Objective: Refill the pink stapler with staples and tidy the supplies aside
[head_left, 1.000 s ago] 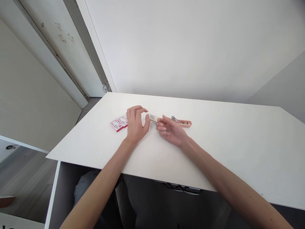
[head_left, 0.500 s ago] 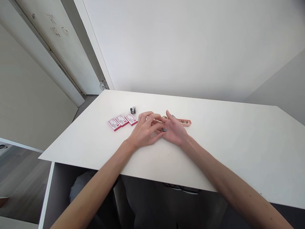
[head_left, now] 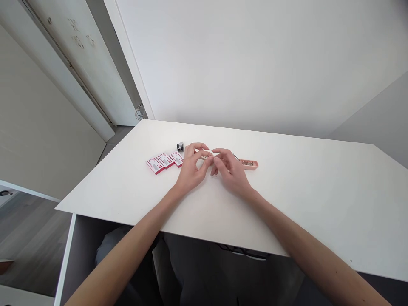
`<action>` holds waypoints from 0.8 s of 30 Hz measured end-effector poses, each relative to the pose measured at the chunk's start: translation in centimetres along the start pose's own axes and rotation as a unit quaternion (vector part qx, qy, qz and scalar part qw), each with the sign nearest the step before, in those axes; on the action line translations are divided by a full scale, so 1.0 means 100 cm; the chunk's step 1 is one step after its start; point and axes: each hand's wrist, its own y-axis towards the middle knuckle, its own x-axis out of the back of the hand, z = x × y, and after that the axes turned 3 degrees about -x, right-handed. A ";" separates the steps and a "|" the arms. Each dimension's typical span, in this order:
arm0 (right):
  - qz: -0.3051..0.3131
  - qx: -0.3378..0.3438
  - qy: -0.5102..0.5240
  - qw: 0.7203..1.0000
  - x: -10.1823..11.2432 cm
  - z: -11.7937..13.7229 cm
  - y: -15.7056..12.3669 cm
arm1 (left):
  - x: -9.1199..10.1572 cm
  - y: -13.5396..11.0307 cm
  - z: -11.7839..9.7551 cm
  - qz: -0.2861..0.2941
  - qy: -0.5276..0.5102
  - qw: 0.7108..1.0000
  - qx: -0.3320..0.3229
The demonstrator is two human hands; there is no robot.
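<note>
1. compared with a moment ago, the left hand (head_left: 191, 168) and right hand (head_left: 231, 170) have drawn a little apart; earlier their fingers overlapped over the same spot, now only the fingertips meet.
2. between those fingertips sits a small pale box (head_left: 206, 157), pinched from both sides just left of the pink stapler (head_left: 247, 163). my read is that the hands are working on this box rather than just resting on it.
3. both hands are narrowly curled, fingers bent in on the box.
4. three red-and-white staple boxes (head_left: 165, 161) lie in a row further left of the stapler, with a small dark metal piece (head_left: 180, 147) just behind them on the white table (head_left: 318, 191).
5. hard to tell: whether the box is open, and what lies under the right palm. the stapler's near end is hidden by the right hand.
</note>
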 end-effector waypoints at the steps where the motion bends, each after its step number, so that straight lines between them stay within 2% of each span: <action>1: -0.001 0.022 -0.033 0.999 0.001 -0.002 -0.001 | 0.001 0.001 0.000 0.000 -0.011 1.000 0.010; 4: -0.014 0.099 -0.130 0.987 0.004 -0.007 0.000 | 0.003 0.002 -0.001 0.000 -0.043 0.998 0.037; 7: -0.038 0.150 -0.181 0.971 0.007 -0.009 0.003 | 0.004 0.003 -0.002 0.003 -0.060 0.997 0.046; 11: -0.037 0.137 -0.205 0.968 0.012 -0.011 0.006 | 0.003 0.002 -0.001 -0.005 -0.050 0.998 0.038; 14: -0.069 0.122 -0.215 0.967 0.016 -0.011 0.007 | 0.000 0.000 0.003 -0.019 0.015 1.000 0.002; 16: -0.120 0.129 -0.226 0.958 0.021 -0.010 0.009 | -0.003 -0.003 0.007 0.005 0.076 0.997 -0.029; 19: -0.189 0.146 -0.241 0.941 0.032 -0.006 0.013 | -0.007 -0.007 0.014 0.073 0.154 0.984 -0.046; 24: -0.233 0.166 -0.282 0.916 0.049 -0.005 0.020 | -0.010 -0.010 0.022 0.114 0.218 0.969 -0.029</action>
